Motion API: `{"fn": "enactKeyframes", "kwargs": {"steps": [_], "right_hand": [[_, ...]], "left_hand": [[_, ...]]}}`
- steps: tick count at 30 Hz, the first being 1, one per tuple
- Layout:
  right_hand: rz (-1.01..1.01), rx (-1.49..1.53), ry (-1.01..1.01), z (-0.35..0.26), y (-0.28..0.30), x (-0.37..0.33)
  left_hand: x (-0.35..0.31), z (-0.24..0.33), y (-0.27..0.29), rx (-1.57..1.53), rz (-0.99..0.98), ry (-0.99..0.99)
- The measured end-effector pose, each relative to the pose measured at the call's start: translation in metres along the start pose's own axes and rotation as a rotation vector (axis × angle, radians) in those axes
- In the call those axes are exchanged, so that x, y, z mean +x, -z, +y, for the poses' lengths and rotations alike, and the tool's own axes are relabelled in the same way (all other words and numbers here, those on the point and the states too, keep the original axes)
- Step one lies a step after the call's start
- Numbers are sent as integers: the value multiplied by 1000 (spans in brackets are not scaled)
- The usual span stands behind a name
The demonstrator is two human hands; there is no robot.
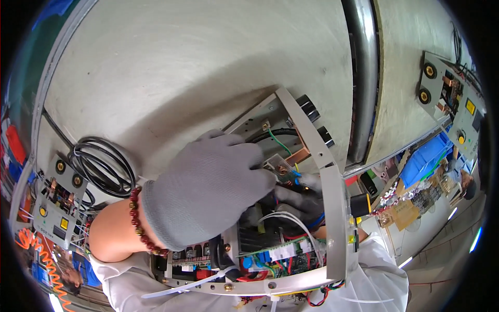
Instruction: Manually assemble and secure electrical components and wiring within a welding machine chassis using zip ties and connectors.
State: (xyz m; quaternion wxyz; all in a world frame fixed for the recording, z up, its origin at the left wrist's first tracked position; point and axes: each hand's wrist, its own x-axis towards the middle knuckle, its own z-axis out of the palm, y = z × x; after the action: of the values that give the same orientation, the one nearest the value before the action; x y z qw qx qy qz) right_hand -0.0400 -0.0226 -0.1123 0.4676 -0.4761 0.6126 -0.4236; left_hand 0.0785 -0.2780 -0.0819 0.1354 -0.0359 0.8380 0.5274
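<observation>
Boxy grey metal chassis [333, 192]: I judge heavy, stiff; hold its frame [335, 234]. Grey-gloved left hand [208, 187], right hand [299, 202]: grasp I cannot tell.

An open machine chassis [335, 208] is sitting at the near side of the tabletop [182, 47], directly in front of the person. The left hand [213, 182] is lying across its left side, with the fingers reaching inside; the right hand [301, 204] is sitting within the frame, just to the right of those fingers. A circuit board [306, 265] is lying inside the near part of the chassis, and two sockets [307, 108] are projecting from its far right face. To the left, a coiled cable [106, 166] is resting beyond the left forearm, with a second chassis [54, 208] standing left of it and nearer. A metal tube [362, 78] is running between the tabletop and the adjoining panel [410, 47] at right. A third chassis [442, 88] is standing at the far right, beyond a plastic bin [423, 161].
</observation>
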Motion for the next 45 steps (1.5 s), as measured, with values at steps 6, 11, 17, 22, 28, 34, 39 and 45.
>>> {"fn": "enactKeyframes", "kwargs": {"steps": [6, 11, 17, 22, 28, 34, 39, 45], "right_hand": [[8, 11, -19, -6, -4, -2], [-11, 28, -21, -9, -7, -1], [-31, 52, -27, -10, -9, -2], [-43, 56, -30, -14, -8, -2], [-51, 63, -39, -17, -2, -2], [-58, 68, -33, -16, -4, 1], [-65, 68, -18, -13, -5, 5], [-82, 76, -14, -14, -3, 10]], "left_hand": [[-2, 2, -3, -122, 38, 14], [-1, 2, -2, -181, 46, 20], [-5, 13, -2, -31, -24, 160], [-8, 12, -2, -127, -23, 158], [-10, 8, -5, -244, 19, 198], [-11, 12, -3, -264, 48, 312], [-11, 9, -1, -201, 102, 315], [-13, 0, -7, -310, 91, 244]]}}
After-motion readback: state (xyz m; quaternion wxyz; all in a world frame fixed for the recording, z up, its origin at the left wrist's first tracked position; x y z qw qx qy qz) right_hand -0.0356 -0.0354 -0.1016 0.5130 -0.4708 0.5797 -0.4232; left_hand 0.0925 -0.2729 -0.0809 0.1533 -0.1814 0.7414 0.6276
